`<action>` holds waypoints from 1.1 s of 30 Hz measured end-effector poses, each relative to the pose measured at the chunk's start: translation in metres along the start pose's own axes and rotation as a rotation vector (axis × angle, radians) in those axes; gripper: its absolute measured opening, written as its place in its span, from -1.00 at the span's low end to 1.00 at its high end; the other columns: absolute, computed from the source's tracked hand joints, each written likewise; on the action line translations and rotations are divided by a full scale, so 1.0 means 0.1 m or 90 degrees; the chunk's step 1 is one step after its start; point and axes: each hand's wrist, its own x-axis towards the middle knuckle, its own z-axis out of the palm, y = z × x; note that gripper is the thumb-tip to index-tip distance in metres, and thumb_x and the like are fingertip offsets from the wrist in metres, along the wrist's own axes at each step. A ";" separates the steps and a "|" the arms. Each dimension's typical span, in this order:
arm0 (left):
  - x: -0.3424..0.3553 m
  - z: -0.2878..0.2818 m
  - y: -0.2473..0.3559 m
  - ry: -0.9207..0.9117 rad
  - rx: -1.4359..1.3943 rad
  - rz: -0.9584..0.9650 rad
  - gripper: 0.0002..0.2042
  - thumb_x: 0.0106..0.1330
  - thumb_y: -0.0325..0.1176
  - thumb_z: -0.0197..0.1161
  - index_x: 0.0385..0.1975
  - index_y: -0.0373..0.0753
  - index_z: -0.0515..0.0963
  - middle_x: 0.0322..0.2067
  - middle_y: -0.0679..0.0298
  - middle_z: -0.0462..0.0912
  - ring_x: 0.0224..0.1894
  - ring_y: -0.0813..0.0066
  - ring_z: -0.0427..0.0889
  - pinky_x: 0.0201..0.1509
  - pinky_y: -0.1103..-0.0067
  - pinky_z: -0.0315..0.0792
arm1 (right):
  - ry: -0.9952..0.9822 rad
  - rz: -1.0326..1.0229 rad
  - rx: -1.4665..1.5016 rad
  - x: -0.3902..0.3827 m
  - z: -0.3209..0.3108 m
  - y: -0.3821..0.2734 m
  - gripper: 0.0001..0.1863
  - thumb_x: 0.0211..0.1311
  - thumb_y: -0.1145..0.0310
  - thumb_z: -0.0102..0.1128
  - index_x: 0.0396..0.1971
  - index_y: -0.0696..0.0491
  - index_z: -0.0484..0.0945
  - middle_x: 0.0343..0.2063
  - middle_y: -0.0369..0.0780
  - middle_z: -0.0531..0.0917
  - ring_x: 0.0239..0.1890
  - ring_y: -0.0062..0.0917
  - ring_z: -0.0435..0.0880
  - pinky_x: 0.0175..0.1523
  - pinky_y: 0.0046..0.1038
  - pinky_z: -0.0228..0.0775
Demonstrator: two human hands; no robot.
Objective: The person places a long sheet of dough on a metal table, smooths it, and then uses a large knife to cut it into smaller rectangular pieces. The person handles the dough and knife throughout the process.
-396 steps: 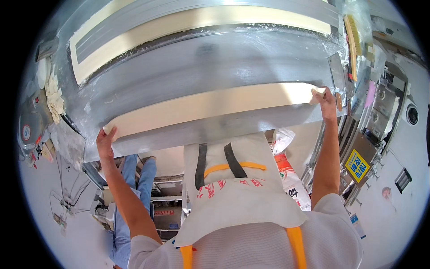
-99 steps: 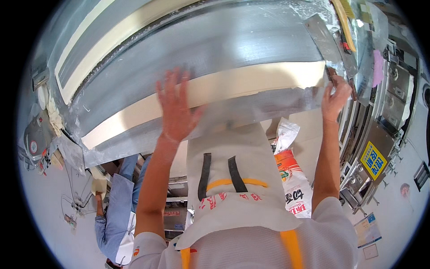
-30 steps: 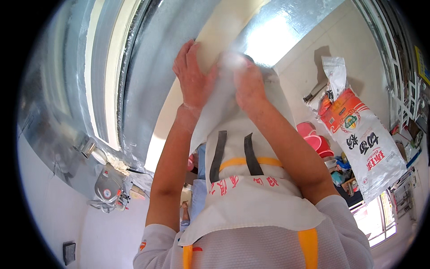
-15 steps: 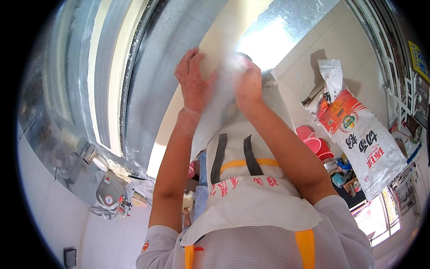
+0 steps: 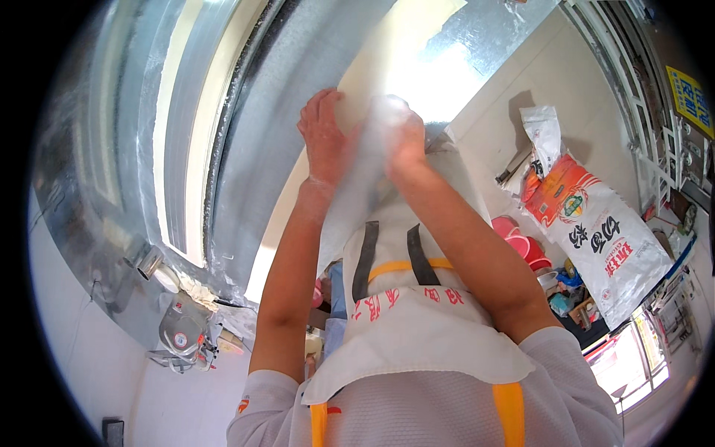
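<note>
Long cream dough strip (image 5: 372, 63), unclenched left hand (image 5: 325, 141) at edge, right hand (image 5: 407, 141), grip unclear, bare grey metal tabletop (image 5: 261, 156) alongside

Pale dough strip (image 5: 365, 67), flat on gry tbl (image 5: 268, 127)

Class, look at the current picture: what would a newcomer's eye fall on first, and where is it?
Probably the long pale strip slanting across the grey metal table at upper centre, with the left hand at its left edge. Right of it, the right hand is blurred by haze, so its grip is unclear. Far right, the big white-and-orange sack stands out too.
</note>
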 end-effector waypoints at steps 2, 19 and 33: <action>-0.01 0.02 -0.03 0.001 -0.001 -0.004 -0.34 0.09 -0.27 0.63 0.23 -0.12 0.49 0.29 0.17 0.53 0.36 0.01 0.43 0.41 0.11 0.27 | 0.007 -0.017 -0.059 -0.02 0.03 -0.02 -0.65 0.33 0.30 0.33 -0.01 0.20 0.77 -0.23 -0.17 0.82 -0.24 -0.49 0.75 -0.04 -0.40 0.57; -0.02 0.04 -0.09 0.018 0.005 0.009 -0.39 0.12 -0.23 0.59 0.20 -0.11 0.51 0.27 0.18 0.54 0.33 0.03 0.46 0.39 0.11 0.29 | 0.074 -0.078 -0.161 0.00 0.20 -0.16 -0.64 0.15 0.23 0.59 -0.22 0.20 0.74 -0.46 -0.17 0.80 -0.44 -0.45 0.76 -0.16 -0.36 0.62; -0.25 0.16 -0.15 0.026 0.014 0.132 -0.82 0.24 -0.49 0.43 -0.19 -0.18 0.62 -0.18 0.16 0.66 -0.09 0.05 0.65 0.02 0.24 0.55 | 0.095 -0.110 -0.257 0.19 0.11 -0.19 -0.69 0.11 0.30 0.58 -0.32 0.20 0.68 -0.50 -0.16 0.80 -0.46 -0.44 0.78 -0.19 -0.36 0.63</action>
